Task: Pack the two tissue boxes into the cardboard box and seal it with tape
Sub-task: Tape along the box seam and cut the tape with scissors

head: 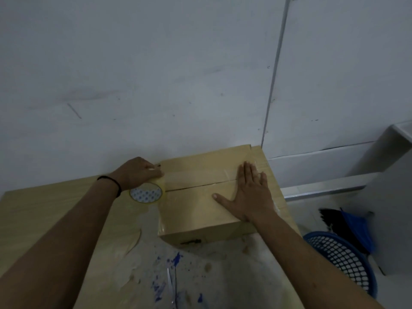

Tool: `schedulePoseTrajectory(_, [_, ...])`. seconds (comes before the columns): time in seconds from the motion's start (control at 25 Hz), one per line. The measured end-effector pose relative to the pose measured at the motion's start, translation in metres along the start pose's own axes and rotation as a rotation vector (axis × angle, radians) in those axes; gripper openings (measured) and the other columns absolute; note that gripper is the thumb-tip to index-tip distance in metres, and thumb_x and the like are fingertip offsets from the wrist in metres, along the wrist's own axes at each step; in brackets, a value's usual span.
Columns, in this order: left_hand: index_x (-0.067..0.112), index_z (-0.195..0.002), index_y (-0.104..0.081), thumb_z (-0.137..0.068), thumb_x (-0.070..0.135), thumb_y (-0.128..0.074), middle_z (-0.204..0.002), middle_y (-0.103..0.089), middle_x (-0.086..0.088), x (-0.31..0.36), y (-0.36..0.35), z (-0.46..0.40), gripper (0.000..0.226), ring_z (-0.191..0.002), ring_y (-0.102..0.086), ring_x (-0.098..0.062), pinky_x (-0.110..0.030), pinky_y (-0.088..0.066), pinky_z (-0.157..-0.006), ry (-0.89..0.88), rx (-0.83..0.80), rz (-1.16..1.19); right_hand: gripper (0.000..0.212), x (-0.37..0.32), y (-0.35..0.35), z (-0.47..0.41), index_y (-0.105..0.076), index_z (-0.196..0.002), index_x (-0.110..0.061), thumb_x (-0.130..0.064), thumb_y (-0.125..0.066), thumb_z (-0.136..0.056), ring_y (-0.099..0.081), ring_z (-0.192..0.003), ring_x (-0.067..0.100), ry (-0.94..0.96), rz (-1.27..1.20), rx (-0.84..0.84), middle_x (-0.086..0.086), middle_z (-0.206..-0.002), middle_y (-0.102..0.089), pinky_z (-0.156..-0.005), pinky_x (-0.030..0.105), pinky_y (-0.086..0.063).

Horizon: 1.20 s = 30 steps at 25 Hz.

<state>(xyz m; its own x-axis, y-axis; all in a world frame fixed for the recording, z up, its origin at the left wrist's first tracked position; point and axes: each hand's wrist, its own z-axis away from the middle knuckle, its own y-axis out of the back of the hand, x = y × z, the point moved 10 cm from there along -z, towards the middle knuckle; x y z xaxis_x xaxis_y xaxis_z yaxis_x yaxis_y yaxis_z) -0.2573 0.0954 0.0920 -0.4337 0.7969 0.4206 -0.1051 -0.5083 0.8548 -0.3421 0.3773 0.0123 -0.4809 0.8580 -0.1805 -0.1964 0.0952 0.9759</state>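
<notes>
The cardboard box (196,175) stands closed on the wooden table (51,210), its top flaps meeting in a seam that runs left to right. Clear tape lies across the top and down its left side. My left hand (138,172) grips the roll of clear tape (146,192) at the box's left edge. My right hand (249,192) lies flat, fingers spread, on the right part of the box top, over the tape. The tissue boxes are not visible.
Scissors (171,286) lie on the worn, blue-stained front of the table. A blue mesh basket (343,259) sits on the floor to the right, with a blue bag behind it. A white wall rises right behind the table.
</notes>
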Motion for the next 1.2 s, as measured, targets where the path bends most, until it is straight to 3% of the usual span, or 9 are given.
schedulePoseTrajectory(0.12, [0.016, -0.092, -0.073, -0.087, 0.057, -0.061, -0.093, -0.064, -0.004, -0.012, -0.009, 0.004, 0.043, -0.091, -0.061, -0.027, -0.031, -0.045, -0.075, -0.014, 0.057, -0.161, 0.138, -0.014, 0.002, 0.005, 0.014, -0.152, -0.001, -0.1, -0.007, -0.06, 0.014, -0.151, 0.028, -0.095, 0.015, -0.023, 0.016, -0.164, 0.013, -0.12, 0.052, 0.005])
schedulePoseTrajectory(0.24, [0.012, -0.132, -0.059, -0.086, 0.063, -0.057, -0.138, -0.056, -0.008, -0.018, -0.006, 0.001, 0.069, -0.12, -0.055, -0.026, -0.032, -0.043, -0.096, -0.005, 0.092, -0.247, 0.141, -0.082, -0.012, 0.018, 0.017, -0.15, 0.002, -0.101, -0.012, -0.059, 0.017, -0.15, 0.031, -0.033, -0.059, -0.054, 0.02, -0.162, 0.018, -0.119, 0.052, 0.008])
schedulePoseTrajectory(0.44, [0.017, -0.126, -0.063, -0.082, 0.07, -0.056, -0.133, -0.06, -0.004, -0.02, -0.002, -0.006, 0.07, -0.117, -0.056, -0.024, -0.033, -0.046, -0.094, -0.07, 0.077, -0.372, 0.135, -0.157, -0.034, 0.033, 0.012, -0.154, -0.003, -0.099, -0.014, -0.062, 0.015, -0.151, 0.025, 0.106, -0.07, -0.05, 0.013, -0.164, 0.015, -0.119, 0.053, 0.004])
schedulePoseTrajectory(0.56, [0.011, -0.085, -0.071, -0.076, 0.077, -0.054, -0.084, -0.064, -0.001, -0.034, 0.007, -0.003, 0.069, -0.082, -0.059, -0.022, -0.029, -0.041, -0.069, -0.14, -0.041, -0.212, 0.133, -0.148, -0.03, 0.032, 0.012, -0.155, -0.006, -0.099, -0.016, -0.064, 0.013, -0.151, 0.021, 0.084, -0.08, -0.014, 0.008, -0.165, 0.014, -0.121, 0.049, 0.005])
schedulePoseTrajectory(0.64, [0.012, -0.064, -0.062, -0.073, 0.08, -0.052, -0.071, -0.061, -0.001, -0.057, 0.017, -0.002, 0.069, -0.073, -0.059, -0.022, -0.03, -0.041, -0.062, -0.139, -0.05, -0.17, 0.13, -0.144, -0.029, 0.031, 0.012, -0.155, -0.009, -0.099, -0.015, -0.064, 0.011, -0.151, 0.017, 0.101, -0.053, -0.009, 0.005, -0.165, 0.013, -0.122, 0.046, 0.004])
schedulePoseTrajectory(0.76, [0.014, -0.092, -0.069, -0.076, 0.08, -0.05, -0.104, -0.069, -0.007, -0.101, 0.002, 0.0, 0.072, -0.096, -0.063, -0.026, -0.032, -0.048, -0.08, -0.05, 0.002, -0.238, 0.127, -0.14, -0.031, 0.03, 0.013, -0.155, -0.013, -0.099, -0.014, -0.065, 0.011, -0.151, 0.015, 0.127, -0.013, -0.037, 0.001, -0.165, 0.015, -0.122, 0.044, 0.003])
schedulePoseTrajectory(0.92, [0.025, -0.134, -0.056, -0.074, 0.083, -0.036, -0.144, -0.053, 0.001, -0.113, -0.037, 0.01, 0.086, -0.128, -0.051, -0.023, -0.04, -0.039, -0.106, 0.064, 0.091, -0.225, 0.133, -0.134, -0.025, 0.02, 0.01, -0.156, -0.015, -0.102, -0.018, -0.061, 0.011, -0.151, 0.013, 0.162, 0.015, -0.032, 0.0, -0.165, 0.013, -0.122, 0.043, 0.002])
schedulePoseTrajectory(1.08, [0.023, -0.135, -0.056, -0.086, 0.075, -0.04, -0.14, -0.057, -0.001, -0.106, -0.048, 0.017, 0.073, -0.125, -0.054, -0.025, -0.041, -0.038, -0.105, 0.098, 0.109, -0.182, 0.116, -0.128, -0.015, 0.017, 0.005, -0.157, -0.017, -0.094, -0.014, -0.073, 0.007, -0.152, 0.016, 0.176, 0.075, 0.04, 0.0, -0.166, 0.007, -0.122, 0.045, 0.0])
schedulePoseTrajectory(1.2, [0.026, -0.104, -0.071, -0.077, 0.084, -0.035, -0.112, -0.071, -0.001, -0.1, -0.066, 0.027, 0.073, -0.105, -0.065, -0.025, -0.042, -0.045, -0.097, 0.116, 0.118, -0.06, 0.103, -0.102, -0.002, 0.01, -0.009, -0.158, -0.021, -0.087, -0.003, -0.079, -0.005, -0.152, 0.018, 0.115, 0.164, 0.117, 0.0, -0.166, -0.007, -0.122, 0.047, -0.005])
